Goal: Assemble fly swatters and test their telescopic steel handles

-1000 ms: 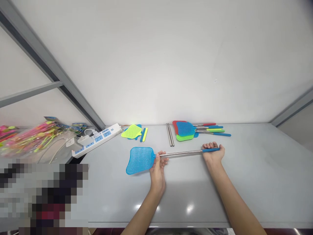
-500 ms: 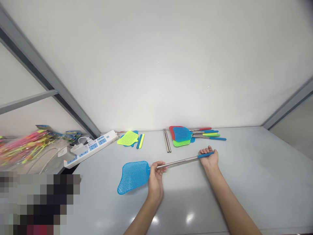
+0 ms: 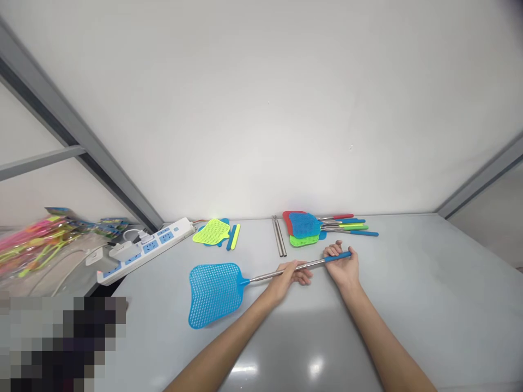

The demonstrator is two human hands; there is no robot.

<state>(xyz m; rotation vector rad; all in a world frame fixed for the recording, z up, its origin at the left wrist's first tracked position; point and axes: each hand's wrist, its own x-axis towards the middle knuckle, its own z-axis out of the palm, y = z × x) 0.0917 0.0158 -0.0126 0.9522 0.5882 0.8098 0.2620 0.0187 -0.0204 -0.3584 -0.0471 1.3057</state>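
A blue fly swatter (image 3: pixel 216 294) with a perforated head and a metal rod lies across both my hands, its head to the left. My left hand (image 3: pixel 289 276) is closed round the middle of the rod, thumb on top. The blue grip at the rod's right end rests in my right hand (image 3: pixel 342 267), palm up, with thumb and fingers curled about it. Behind them lies a pile of assembled fly swatters (image 3: pixel 304 226) in red, blue and green. Two bare metal rods (image 3: pixel 279 236) lie left of that pile.
Loose swatter heads (image 3: pixel 212 232), yellow-green over blue, lie at the back left beside a blue and a yellow grip (image 3: pixel 235 237). A white power strip (image 3: pixel 147 250) with plugs stands at the left edge. Bagged colourful items (image 3: pixel 41 239) lie beyond it. A white wall bounds the table's back.
My left hand has slid right along the rod, from near the swatter head to the middle. The swatter has come nearer and its head has shifted left. My right hand stays on the grip.
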